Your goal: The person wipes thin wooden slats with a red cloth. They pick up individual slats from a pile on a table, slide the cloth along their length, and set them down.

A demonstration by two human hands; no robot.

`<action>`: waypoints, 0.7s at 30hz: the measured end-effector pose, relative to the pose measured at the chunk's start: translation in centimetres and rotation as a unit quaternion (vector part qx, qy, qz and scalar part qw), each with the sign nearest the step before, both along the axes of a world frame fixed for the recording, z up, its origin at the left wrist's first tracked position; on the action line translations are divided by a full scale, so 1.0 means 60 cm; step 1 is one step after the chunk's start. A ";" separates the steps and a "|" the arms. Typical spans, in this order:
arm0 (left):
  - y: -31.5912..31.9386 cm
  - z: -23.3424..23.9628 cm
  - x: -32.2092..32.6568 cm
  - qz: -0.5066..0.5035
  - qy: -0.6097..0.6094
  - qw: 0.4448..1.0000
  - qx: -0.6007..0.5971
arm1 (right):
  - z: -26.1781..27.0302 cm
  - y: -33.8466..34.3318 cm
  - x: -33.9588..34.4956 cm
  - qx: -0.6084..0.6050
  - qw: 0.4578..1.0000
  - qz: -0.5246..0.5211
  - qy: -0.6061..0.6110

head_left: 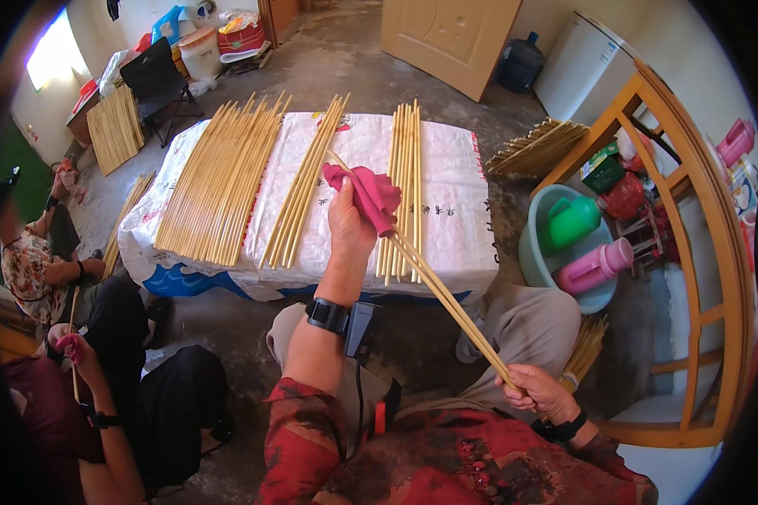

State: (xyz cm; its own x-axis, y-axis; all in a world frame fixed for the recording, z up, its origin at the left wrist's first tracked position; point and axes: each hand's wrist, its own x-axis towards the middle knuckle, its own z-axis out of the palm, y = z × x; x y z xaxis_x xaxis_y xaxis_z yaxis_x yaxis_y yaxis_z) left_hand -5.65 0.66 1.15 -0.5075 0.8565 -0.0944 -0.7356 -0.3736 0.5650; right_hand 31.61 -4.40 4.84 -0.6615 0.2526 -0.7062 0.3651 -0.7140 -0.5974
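Observation:
My left hand (348, 221) grips a crimson cloth (372, 196) wrapped around a pair of thin wooden or bamboo rods (448, 297). At their lower end, my right hand (534, 391) is closed around the same rods. They slant from lower right up toward the table, and one pale tip shows beyond the cloth. Under and behind the cloth, a group of similar rods (406, 189) lies on the white woven sheet (458, 189). A narrow group of rods (306, 189) lies left of the cloth, and a broad row of rods (221, 183) lies farther left.
Two people sit at the left; the nearer one's hand (79, 353) holds a rod and red cloth. A basin (530, 246) with green (571, 224) and pink flasks (597, 265) stands right, beside a wooden frame (688, 252). Another rod bundle (584, 353) is beside my right knee.

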 end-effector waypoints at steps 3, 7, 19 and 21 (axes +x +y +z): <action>0.002 -0.006 0.005 0.012 -0.011 1.000 -0.006 | -0.010 -0.008 0.004 0.017 1.000 -0.006 0.002; 0.006 -0.017 0.006 0.044 -0.001 0.999 -0.004 | -0.020 -0.018 -0.001 0.076 0.997 -0.005 -0.025; 0.001 -0.035 0.050 0.017 0.028 0.999 0.023 | -0.027 -0.009 -0.070 0.452 0.889 0.021 -0.070; 0.001 -0.035 0.048 0.024 0.039 0.998 0.048 | -0.026 -0.009 -0.078 0.510 0.856 0.023 -0.084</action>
State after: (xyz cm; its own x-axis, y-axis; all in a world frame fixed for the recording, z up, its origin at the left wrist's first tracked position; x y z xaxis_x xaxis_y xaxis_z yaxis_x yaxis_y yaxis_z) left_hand -2.79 0.72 -0.94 -0.5510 0.8340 0.0280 -0.6711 -0.4627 0.5793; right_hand 26.91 -4.95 3.26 -0.5985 0.7705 -0.2196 0.5210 0.1661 -0.8372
